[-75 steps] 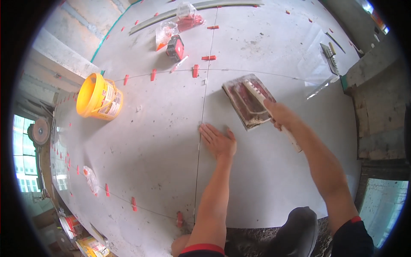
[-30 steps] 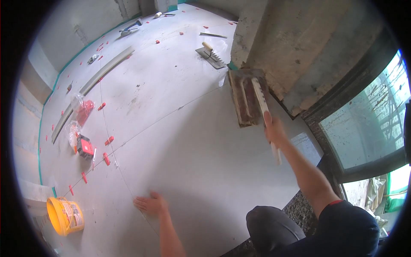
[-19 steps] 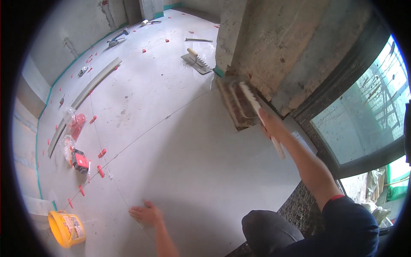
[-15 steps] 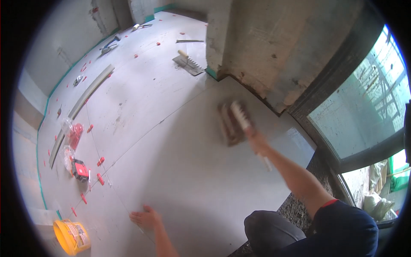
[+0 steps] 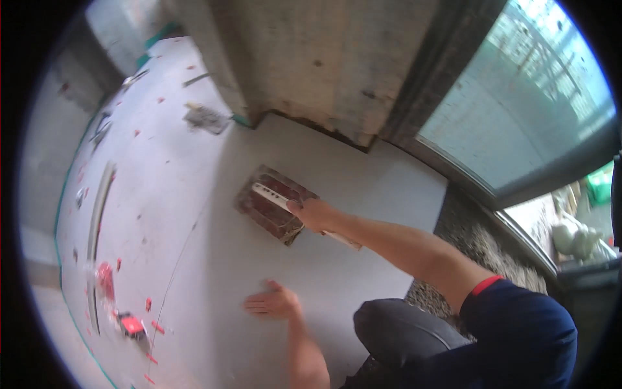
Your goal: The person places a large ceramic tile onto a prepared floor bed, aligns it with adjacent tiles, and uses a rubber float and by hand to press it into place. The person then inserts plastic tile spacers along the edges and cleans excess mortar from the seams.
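Observation:
My right hand (image 5: 311, 214) is wrapped round the long white handle of a float with a dark red-brown rectangular board (image 5: 267, 218). The board's underside is hidden against or just over a large pale grey floor tile (image 5: 363, 188); any gap cannot be made out. My left hand (image 5: 275, 301) is empty, palm down with its fingers stretched out, at or just above the same tile, nearer to me than the board. A joint line runs between this tile and the tiles on the left.
A notched trowel (image 5: 206, 120) lies by the wall corner. To the left are a long metal straightedge (image 5: 101, 214), a red packet (image 5: 105, 280), a red-and-black box (image 5: 132, 326) and several red clips. Rough grey mortar (image 5: 476, 246) borders the tile beside a glass door (image 5: 512, 129).
The view has swung to the right. The float has turned on the tile and is nearer my left hand. My left hand has moved from the joint line onto the tile.

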Available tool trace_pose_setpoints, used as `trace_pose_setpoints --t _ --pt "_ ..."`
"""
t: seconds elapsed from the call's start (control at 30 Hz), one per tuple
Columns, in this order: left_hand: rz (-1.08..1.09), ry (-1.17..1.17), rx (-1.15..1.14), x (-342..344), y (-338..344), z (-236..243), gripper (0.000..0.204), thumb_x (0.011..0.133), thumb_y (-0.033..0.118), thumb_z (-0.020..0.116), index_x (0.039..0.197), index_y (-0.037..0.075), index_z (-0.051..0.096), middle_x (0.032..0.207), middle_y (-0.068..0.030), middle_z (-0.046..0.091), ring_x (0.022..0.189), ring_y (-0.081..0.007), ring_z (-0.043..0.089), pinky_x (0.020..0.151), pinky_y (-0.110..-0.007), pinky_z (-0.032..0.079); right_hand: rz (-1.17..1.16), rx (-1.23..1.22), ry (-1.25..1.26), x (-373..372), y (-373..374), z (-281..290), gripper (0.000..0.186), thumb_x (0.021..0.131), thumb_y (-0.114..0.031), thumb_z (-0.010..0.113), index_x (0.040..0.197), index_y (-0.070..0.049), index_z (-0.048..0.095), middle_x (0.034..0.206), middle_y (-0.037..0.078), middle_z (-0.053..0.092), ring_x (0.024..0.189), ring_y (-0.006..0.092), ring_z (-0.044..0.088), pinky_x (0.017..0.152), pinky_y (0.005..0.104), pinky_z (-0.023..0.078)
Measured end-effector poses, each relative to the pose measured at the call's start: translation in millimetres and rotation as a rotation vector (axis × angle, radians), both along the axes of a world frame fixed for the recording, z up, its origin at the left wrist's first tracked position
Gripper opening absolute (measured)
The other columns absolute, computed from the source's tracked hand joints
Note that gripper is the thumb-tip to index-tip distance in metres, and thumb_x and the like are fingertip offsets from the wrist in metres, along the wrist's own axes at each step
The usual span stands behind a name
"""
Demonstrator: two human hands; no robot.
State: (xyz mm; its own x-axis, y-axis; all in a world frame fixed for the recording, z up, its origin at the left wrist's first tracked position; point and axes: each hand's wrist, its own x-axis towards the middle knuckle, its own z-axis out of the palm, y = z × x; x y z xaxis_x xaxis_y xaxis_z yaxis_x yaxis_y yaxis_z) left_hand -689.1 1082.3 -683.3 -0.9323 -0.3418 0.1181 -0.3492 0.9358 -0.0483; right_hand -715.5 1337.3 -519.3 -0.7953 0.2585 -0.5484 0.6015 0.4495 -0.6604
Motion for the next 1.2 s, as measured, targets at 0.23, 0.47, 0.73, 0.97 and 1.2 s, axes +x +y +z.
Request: trace_pose_setpoints --t 0.23,0.47,0.73,0.97,1.2 --pt "0.010 -0.014 -0.087 4 7 -27 0.088 0.091 0.060 0.037 0.140 -0.012 0.024 0.147 -0.0299 0.023 0.138 -0.0423 0.022 0.112 -0.051 0.019 -0.507 0.166 0.263 205 22 18 0.049 0.098 -0.042 0.038 0.109 0.000 0.060 0.086 0.026 0.064 0.086 0.0448 0.061 0.078 0.0474 0.047" --pt "0.011 -0.027 0.013 -4 6 -8 0.088 0.090 0.061 0.038 0.139 -0.012 0.026 0.147 -0.0302 0.024 0.138 -0.0418 0.022 0.112 -0.050 0.019 -0.646 -0.107 -0.150 209 67 38 0.060 0.096 -0.053 0.038 0.095 0.003 0.061 0.072 0.017 0.061 0.073 0.0306 0.063 0.070 0.0424 0.048" --pt "0.086 -0.056 0.012 -4 15 -6 0.091 0.090 0.065 0.030 0.144 -0.008 0.019 0.151 -0.0259 0.017 0.142 -0.0366 0.015 0.114 -0.047 0.014 -0.690 -0.045 -0.274 233 80 -21 0.058 0.098 -0.048 0.034 0.094 0.003 0.059 0.073 0.019 0.062 0.069 0.0262 0.062 0.067 0.0428 0.047" --pt "0.067 -0.107 0.023 -10 7 4 0.094 0.090 0.066 0.028 0.143 -0.010 0.017 0.152 -0.0262 0.012 0.143 -0.0363 0.013 0.114 -0.047 0.013 -0.817 0.133 0.031 263 59 23 0.060 0.098 -0.048 0.033 0.096 0.004 0.063 0.087 0.025 0.065 0.087 0.0425 0.062 0.080 0.0474 0.046" --pt "0.039 -0.062 0.012 -10 3 -5 0.092 0.092 0.065 0.025 0.143 -0.011 0.016 0.152 -0.0275 0.013 0.142 -0.0380 0.012 0.115 -0.046 0.010 -0.778 -0.122 -0.114 240 97 26 0.063 0.097 -0.054 0.034 0.091 0.003 0.062 0.062 0.012 0.057 0.056 0.0237 0.060 0.053 0.0373 0.048"
